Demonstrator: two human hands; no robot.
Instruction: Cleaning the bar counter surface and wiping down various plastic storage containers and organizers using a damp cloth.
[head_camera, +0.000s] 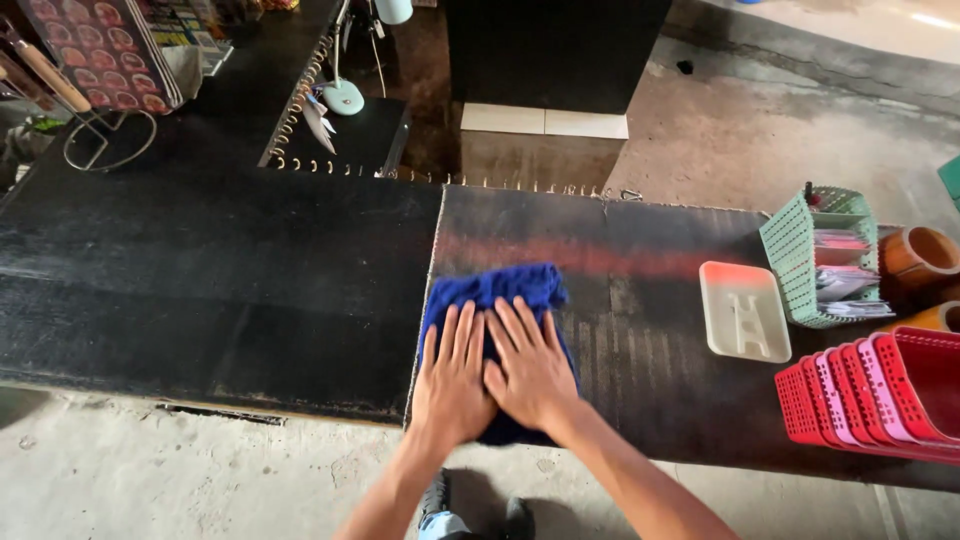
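A dark blue cloth (500, 290) lies flat on the black table top (250, 270), near its front edge. My left hand (452, 375) and my right hand (528, 365) press down on the cloth side by side, palms flat and fingers spread. The right thumb overlaps the left hand a little. Neither hand grips anything. The near part of the cloth is hidden under my hands.
To the right lie a pale plastic tray (743, 311), a green mesh basket (815, 255) with papers, and stacked red and pink baskets (880, 395). A brown pot (918, 260) stands beyond. A wire stand (105, 140) sits far left. Concrete floor (150, 475) lies below the table edge.
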